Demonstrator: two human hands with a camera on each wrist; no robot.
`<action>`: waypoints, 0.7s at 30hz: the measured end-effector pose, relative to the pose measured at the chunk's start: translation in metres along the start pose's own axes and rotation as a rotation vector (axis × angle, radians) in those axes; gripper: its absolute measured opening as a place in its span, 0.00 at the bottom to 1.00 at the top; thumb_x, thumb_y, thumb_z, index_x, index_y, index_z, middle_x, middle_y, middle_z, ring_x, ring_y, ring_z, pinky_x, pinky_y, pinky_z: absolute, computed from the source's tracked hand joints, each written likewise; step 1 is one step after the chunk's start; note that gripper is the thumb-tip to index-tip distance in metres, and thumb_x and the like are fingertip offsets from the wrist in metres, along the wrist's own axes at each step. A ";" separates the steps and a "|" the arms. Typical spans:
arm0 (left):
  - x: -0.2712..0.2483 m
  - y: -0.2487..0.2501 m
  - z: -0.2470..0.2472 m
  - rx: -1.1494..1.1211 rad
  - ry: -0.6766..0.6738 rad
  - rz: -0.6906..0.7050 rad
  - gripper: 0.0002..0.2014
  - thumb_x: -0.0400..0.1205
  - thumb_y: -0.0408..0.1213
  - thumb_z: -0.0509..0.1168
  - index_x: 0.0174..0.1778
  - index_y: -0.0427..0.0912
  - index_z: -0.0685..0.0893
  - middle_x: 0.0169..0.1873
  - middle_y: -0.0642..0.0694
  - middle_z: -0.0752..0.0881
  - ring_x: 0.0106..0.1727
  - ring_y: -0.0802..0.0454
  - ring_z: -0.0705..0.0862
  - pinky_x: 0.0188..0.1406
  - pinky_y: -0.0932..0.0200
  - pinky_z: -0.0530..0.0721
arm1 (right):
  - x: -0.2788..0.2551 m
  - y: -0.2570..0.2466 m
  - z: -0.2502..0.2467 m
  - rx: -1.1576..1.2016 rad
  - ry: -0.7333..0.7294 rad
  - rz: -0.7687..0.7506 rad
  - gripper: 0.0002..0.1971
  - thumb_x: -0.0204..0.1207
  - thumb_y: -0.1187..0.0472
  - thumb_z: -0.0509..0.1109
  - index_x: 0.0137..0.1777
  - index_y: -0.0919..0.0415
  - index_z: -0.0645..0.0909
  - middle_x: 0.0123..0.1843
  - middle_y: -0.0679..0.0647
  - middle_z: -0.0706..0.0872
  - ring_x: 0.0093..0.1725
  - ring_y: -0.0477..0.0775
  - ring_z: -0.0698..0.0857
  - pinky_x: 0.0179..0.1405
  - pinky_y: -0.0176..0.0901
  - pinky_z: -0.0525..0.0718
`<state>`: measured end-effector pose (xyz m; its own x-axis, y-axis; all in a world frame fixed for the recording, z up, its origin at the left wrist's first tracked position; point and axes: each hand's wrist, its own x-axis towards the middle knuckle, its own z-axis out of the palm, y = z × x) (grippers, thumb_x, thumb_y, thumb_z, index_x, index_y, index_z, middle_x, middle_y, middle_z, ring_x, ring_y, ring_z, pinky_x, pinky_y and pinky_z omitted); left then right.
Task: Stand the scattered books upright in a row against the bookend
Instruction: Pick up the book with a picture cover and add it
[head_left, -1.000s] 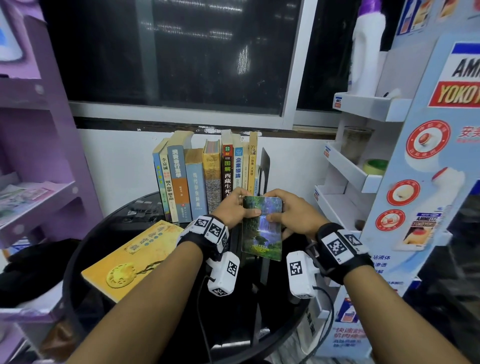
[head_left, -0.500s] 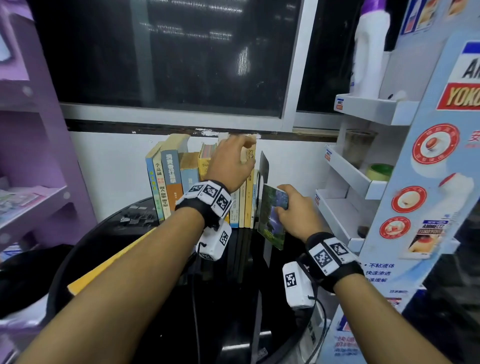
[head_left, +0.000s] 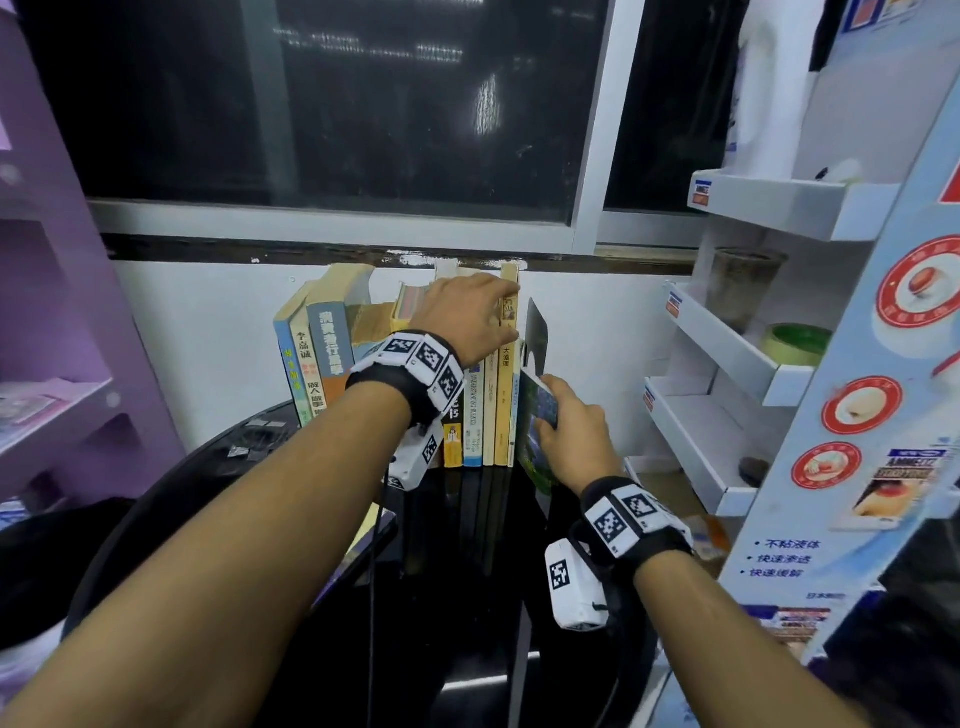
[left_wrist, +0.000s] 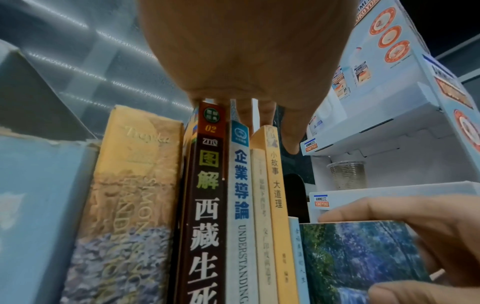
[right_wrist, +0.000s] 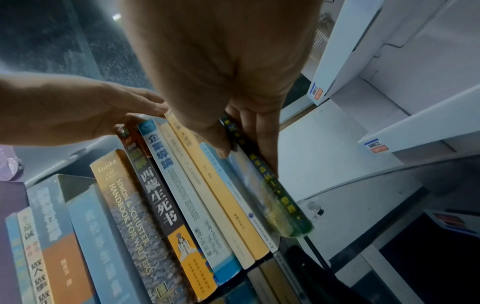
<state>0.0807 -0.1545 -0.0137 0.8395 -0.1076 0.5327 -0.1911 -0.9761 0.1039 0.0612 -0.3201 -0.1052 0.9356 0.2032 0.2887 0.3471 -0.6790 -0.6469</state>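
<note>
Several books (head_left: 322, 358) stand upright in a row on the black round table (head_left: 467, 623), against the white wall. A black bookend (head_left: 537, 332) stands at the row's right end. My left hand (head_left: 467, 312) lies over the tops of the right-hand books, fingers straight. My right hand (head_left: 571, 431) pinches a small green waterfall-cover book (head_left: 537, 457), held upright and edge-on between the last book and the bookend. In the right wrist view the thumb presses the green book (right_wrist: 272, 201) on its cover and the fingers lie on its far side. Its lower edge is hidden.
A yellow book (head_left: 363, 525) lies flat on the table, mostly under my left forearm. A white display rack (head_left: 753, 364) with a plastic cup (head_left: 743, 291) and a tape roll (head_left: 797, 343) stands close on the right. A purple shelf (head_left: 52, 312) is on the left.
Both hands held the green book flat in front of the row. The left hand let go and rose onto the book tops. The right hand turned the book edge-on and moved it to the bookend.
</note>
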 end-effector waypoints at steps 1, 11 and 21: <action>0.001 -0.001 0.000 -0.001 0.005 -0.001 0.28 0.79 0.54 0.65 0.75 0.53 0.72 0.73 0.51 0.77 0.72 0.48 0.75 0.74 0.45 0.69 | 0.002 0.002 0.003 0.023 -0.001 -0.004 0.23 0.83 0.64 0.62 0.76 0.49 0.69 0.51 0.57 0.81 0.53 0.60 0.84 0.59 0.52 0.83; -0.003 -0.001 0.002 -0.016 0.109 -0.031 0.21 0.79 0.52 0.67 0.67 0.54 0.76 0.59 0.50 0.86 0.60 0.48 0.81 0.66 0.51 0.70 | 0.031 0.021 0.030 0.055 -0.102 -0.021 0.35 0.81 0.67 0.66 0.82 0.44 0.57 0.61 0.62 0.85 0.57 0.60 0.87 0.60 0.52 0.85; -0.004 -0.003 0.010 -0.049 0.143 -0.054 0.19 0.78 0.49 0.69 0.64 0.54 0.77 0.51 0.50 0.88 0.54 0.46 0.81 0.61 0.53 0.68 | 0.042 0.020 0.033 0.111 -0.127 -0.068 0.33 0.81 0.67 0.68 0.82 0.48 0.60 0.66 0.59 0.84 0.60 0.57 0.87 0.59 0.46 0.84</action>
<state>0.0830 -0.1529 -0.0243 0.7691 -0.0238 0.6387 -0.1751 -0.9689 0.1748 0.1100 -0.3023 -0.1292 0.9081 0.3377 0.2475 0.4079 -0.5802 -0.7049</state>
